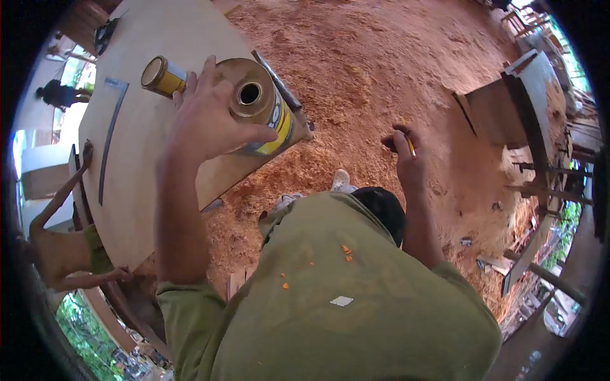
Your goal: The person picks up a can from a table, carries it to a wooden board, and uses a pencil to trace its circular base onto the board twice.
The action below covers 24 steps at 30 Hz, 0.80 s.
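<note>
A large metal can (236,71) with a round dark opening in its top and a yellow and blue label stands at the corner of a pale wooden board (149,38). My left hand (206,114) grips this can, thumb on its near right side and fingers reaching across the left of the top. Just left of my fingertips is a smaller yellow-labelled tin (164,76), its lid toward me. Away from the board, over the floor, my right hand (410,146) is closed around a thin yellow pencil (410,141).
A metal square (109,146) lies on the board. A dark bar (276,79) runs along the edge behind the can. Another person (70,251) has hands at the board's left edge. Wood shavings (343,82) cover the floor. Wooden furniture (502,111) stands on the right.
</note>
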{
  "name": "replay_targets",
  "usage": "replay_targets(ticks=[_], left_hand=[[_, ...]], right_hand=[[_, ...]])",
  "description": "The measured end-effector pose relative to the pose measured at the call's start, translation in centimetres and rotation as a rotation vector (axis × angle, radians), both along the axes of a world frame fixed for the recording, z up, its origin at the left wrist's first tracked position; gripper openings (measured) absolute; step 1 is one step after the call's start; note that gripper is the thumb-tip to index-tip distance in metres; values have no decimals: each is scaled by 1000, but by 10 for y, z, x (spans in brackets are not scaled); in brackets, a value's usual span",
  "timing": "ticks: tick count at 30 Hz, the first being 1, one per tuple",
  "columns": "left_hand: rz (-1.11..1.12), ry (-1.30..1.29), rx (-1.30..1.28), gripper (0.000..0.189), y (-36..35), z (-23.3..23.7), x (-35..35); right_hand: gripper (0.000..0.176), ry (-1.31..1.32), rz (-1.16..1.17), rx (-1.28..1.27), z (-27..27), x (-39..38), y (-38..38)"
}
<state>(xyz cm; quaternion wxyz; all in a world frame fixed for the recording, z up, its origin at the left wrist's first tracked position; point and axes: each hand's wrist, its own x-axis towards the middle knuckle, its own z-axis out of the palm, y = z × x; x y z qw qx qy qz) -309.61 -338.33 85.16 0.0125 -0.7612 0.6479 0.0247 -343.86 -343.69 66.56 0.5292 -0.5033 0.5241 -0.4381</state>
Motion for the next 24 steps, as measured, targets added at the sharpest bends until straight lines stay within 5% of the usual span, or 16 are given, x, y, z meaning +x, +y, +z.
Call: replay_targets(ticks=[6,15,16,20,22,24], left_hand=[[98,1,274,110,-20,-3,16],[230,255,-58,105,41,7,31],[263,369,-107,115,49,12,44],[516,383,-171,94,97,19,137],[450,79,-324,83,123,17,185],[559,143,-315,85,140,19,229]], right_hand=[[23,-6,148,38,-24,1,-22],[22,126,187,-104,-50,-22,-51],[22,133,181,-93,-58,-30,-50],[23,188,94,-27,-66,-32,-49],[22,152,80,13,-58,-29,-41],[21,366,191,58,-35,-14,-34]])
